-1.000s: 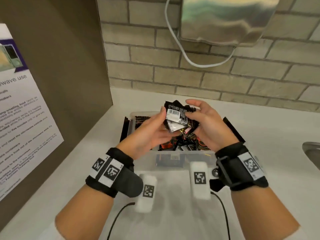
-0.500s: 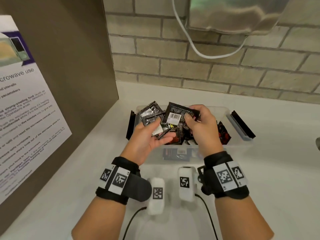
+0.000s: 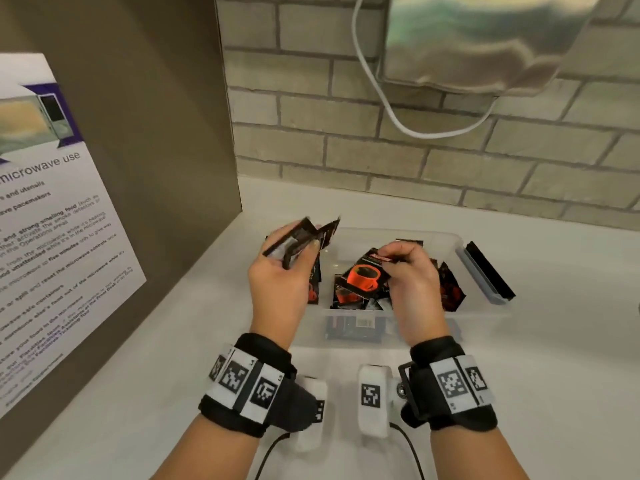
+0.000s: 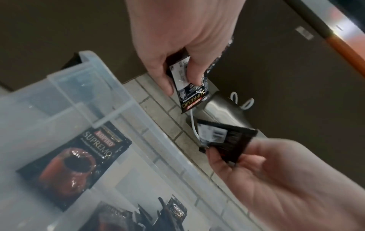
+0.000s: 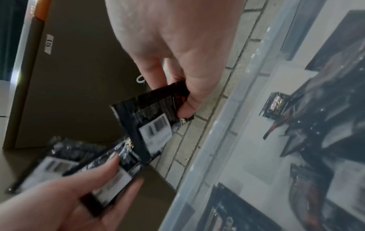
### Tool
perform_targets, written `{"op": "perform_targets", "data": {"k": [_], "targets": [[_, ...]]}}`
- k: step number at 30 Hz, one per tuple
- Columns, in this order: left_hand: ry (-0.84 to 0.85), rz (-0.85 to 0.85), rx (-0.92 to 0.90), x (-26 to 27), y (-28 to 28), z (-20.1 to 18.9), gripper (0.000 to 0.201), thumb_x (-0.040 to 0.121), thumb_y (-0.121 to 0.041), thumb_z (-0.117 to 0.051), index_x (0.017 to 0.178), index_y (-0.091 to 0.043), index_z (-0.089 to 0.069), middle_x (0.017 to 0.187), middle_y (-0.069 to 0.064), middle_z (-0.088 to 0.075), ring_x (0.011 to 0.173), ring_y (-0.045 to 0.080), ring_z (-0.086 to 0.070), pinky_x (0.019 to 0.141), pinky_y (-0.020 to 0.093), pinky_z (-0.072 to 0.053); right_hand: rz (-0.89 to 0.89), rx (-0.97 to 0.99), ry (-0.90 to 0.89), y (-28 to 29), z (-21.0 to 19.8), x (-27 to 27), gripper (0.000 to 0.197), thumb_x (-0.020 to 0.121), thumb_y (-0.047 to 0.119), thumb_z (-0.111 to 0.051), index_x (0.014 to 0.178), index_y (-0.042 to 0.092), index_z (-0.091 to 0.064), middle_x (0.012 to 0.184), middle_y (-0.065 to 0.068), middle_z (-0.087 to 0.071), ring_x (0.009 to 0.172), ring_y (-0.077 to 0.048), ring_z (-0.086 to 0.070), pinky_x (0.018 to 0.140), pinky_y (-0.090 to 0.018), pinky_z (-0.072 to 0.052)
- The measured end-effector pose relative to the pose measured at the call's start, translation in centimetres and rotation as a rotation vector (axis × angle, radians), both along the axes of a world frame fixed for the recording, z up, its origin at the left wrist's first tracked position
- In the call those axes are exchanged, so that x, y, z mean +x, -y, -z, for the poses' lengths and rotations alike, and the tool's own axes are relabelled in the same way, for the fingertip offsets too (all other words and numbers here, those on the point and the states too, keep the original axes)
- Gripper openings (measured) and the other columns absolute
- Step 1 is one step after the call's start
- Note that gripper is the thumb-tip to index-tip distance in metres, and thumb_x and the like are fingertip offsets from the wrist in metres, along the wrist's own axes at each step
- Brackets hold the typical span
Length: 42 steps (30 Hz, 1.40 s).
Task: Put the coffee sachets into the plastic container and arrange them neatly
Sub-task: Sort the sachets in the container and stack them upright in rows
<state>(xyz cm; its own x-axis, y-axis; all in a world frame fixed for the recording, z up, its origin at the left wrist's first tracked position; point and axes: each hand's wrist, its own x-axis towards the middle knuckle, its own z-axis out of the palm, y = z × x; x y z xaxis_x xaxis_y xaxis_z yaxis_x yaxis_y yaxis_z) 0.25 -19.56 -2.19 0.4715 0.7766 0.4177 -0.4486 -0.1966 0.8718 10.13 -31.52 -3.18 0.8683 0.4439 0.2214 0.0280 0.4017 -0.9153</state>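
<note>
A clear plastic container (image 3: 398, 234) sits on the white counter with several black and orange coffee sachets (image 3: 360, 284) lying loose inside. My left hand (image 3: 294, 247) holds a small fan of sachets (image 3: 301, 233) above the container's left end. My right hand (image 3: 388, 258) pinches a single sachet (image 3: 379, 258) over the middle of the container. In the left wrist view my left hand (image 4: 177, 84) grips its sachets (image 4: 192, 95) beside the container (image 4: 88, 87). In the right wrist view my right hand (image 5: 177, 100) pinches a sachet (image 5: 152, 115).
A brown cabinet side (image 3: 156, 133) with a microwave poster (image 3: 62, 237) stands on the left. A brick wall (image 3: 346, 150) rises behind, with a steel dispenser (image 3: 485, 39) and white cable (image 3: 398, 123) above. The container's grey and black clip flap (image 3: 485, 271) sticks out right.
My hands, together on one bunch of sachets, have come apart. The left has moved left with its fan of sachets; the right has come down over the container with one sachet.
</note>
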Motion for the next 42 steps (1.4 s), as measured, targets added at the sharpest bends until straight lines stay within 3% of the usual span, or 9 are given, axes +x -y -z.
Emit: {"op": "perform_targets", "data": {"k": [5, 10, 14, 20, 24, 30, 34, 37, 42], "targets": [[-0.011, 0.043, 0.553, 0.6, 1.0, 0.7, 0.01, 0.071, -0.003, -0.071, 0.08, -0.004, -0.07, 0.091, 0.003, -0.07, 0.098, 0.014, -0.064, 0.09, 0.026, -0.048, -0.044, 0.121, -0.242, -1.7, -0.7, -1.6, 0.049, 0.084, -0.017, -0.044, 0.12, 0.016, -0.049, 0.115, -0.007, -0.054, 0.109, -0.023, -0.055, 0.092, -0.036, -0.049], [-0.056, -0.015, 0.727, 1.2, 0.6, 1.9, 0.012, 0.075, -0.013, -0.067, 0.072, -0.001, -0.067, 0.087, 0.007, -0.067, 0.097, 0.013, -0.059, 0.104, 0.033, -0.039, -0.398, 0.428, -0.562, -1.9, -1.1, -3.2, 0.045, 0.092, 0.032, -0.043, 0.121, -0.001, -0.053, 0.113, -0.018, -0.064, 0.104, -0.024, -0.063, 0.087, -0.033, -0.055], [-0.103, 0.17, 0.655, 0.6, 1.3, 1.5, 0.012, 0.076, -0.011, -0.061, 0.083, -0.003, -0.068, 0.095, 0.007, -0.065, 0.106, 0.01, -0.058, 0.108, 0.024, -0.033, -0.269, 0.337, -0.496, -2.0, -1.0, -2.9, 0.03, 0.089, 0.006, -0.051, 0.118, 0.001, -0.052, 0.109, -0.019, -0.062, 0.097, -0.025, -0.065, 0.078, -0.031, -0.058], [-0.171, 0.197, -0.134, 0.2, 0.8, -0.6, 0.026, 0.092, -0.005, -0.052, 0.116, -0.016, -0.052, 0.112, 0.002, -0.065, 0.103, 0.012, -0.063, 0.087, 0.026, -0.052, -0.082, 0.141, -0.285, -1.1, -1.1, -1.2, 0.038, 0.092, -0.008, -0.043, 0.114, 0.021, -0.053, 0.108, -0.009, -0.066, 0.09, -0.02, -0.067, 0.081, -0.039, -0.055], [-0.368, 0.205, -0.008, 0.5, -0.5, -0.7, 0.028, 0.09, -0.004, -0.057, 0.112, -0.018, -0.047, 0.114, 0.003, -0.062, 0.104, 0.016, -0.061, 0.089, 0.029, -0.052, -0.004, -0.023, -0.228, -0.4, -0.8, 0.1, 0.041, 0.092, -0.005, -0.046, 0.127, 0.017, -0.045, 0.119, -0.01, -0.062, 0.105, -0.025, -0.063, 0.087, -0.044, -0.053], [-0.293, -0.268, 0.962, -0.2, -0.7, 0.6, 0.026, 0.077, -0.001, -0.046, 0.079, -0.005, -0.072, 0.088, 0.006, -0.06, 0.092, 0.016, -0.04, 0.077, 0.018, -0.037, 0.136, -0.41, 0.183, -0.5, -1.4, -0.1, 0.039, 0.095, 0.005, -0.046, 0.129, 0.023, -0.04, 0.128, -0.002, -0.052, 0.11, -0.018, -0.058, 0.086, -0.03, -0.054], [-0.185, -0.279, 0.897, -0.1, -0.6, 0.8, 0.031, 0.075, -0.008, -0.045, 0.071, -0.014, -0.075, 0.097, 0.0, -0.052, 0.099, 0.015, -0.035, 0.091, 0.003, -0.025, 0.1, -0.431, 0.152, -0.5, -1.8, -0.4, 0.04, 0.095, 0.011, -0.049, 0.132, 0.022, -0.036, 0.128, -0.003, -0.052, 0.095, -0.011, -0.063, 0.086, -0.035, -0.055], [-0.146, -0.065, 0.771, 0.4, -1.6, 1.3, 0.04, 0.071, 0.008, -0.051, 0.071, -0.026, -0.071, 0.104, -0.014, -0.044, 0.106, 0.019, -0.043, 0.096, 0.023, -0.037, 0.023, -0.464, 0.138, -0.2, -2.2, -0.6, 0.055, 0.094, 0.009, -0.052, 0.142, 0.02, -0.028, 0.132, -0.003, -0.045, 0.09, 0.003, -0.063, 0.077, -0.016, -0.052], [-0.24, 0.066, 0.88, 0.8, -2.4, 1.2, 0.032, 0.076, -0.002, -0.051, 0.082, -0.031, -0.064, 0.107, -0.019, -0.044, 0.104, 0.018, -0.041, 0.092, 0.036, -0.04, -0.153, -0.331, 0.028, -0.7, -2.7, -1.3, 0.042, 0.096, 0.004, -0.046, 0.135, 0.017, -0.036, 0.107, -0.004, -0.065, 0.095, -0.019, -0.066, 0.074, -0.027, -0.055]]}}
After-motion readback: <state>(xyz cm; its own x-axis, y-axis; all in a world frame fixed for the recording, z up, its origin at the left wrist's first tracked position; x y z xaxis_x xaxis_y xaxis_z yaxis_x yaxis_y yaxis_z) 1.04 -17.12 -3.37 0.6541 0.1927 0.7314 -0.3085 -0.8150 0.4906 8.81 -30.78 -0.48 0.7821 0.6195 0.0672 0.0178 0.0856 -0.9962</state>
